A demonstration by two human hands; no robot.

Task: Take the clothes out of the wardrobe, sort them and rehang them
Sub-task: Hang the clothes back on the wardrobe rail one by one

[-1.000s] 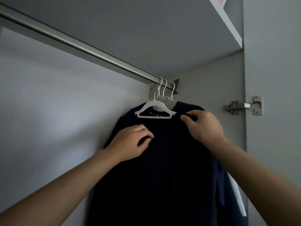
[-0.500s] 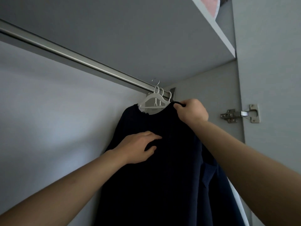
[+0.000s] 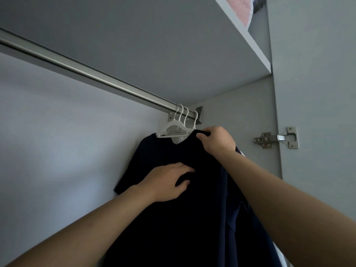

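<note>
Under the round metal rail (image 3: pixel 96 78), at its right end, white plastic hangers (image 3: pixel 174 130) carry a dark navy shirt (image 3: pixel 173 218) — the right hand (image 3: pixel 216 140) pinches its collar, the left hand (image 3: pixel 167 183) rests on the smooth cloth, fingers relaxed — no writing legible.

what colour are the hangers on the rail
White, plain; the head view shows the hangers.

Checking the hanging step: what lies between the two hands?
Only dark shirt fabric spans between the left hand and right hand, head view.

Shirt (image 3: pixel 173 218) hangs on hanger (image 3: pixel 173 130) at rail's (image 3: pixel 86 71) right end.
</note>
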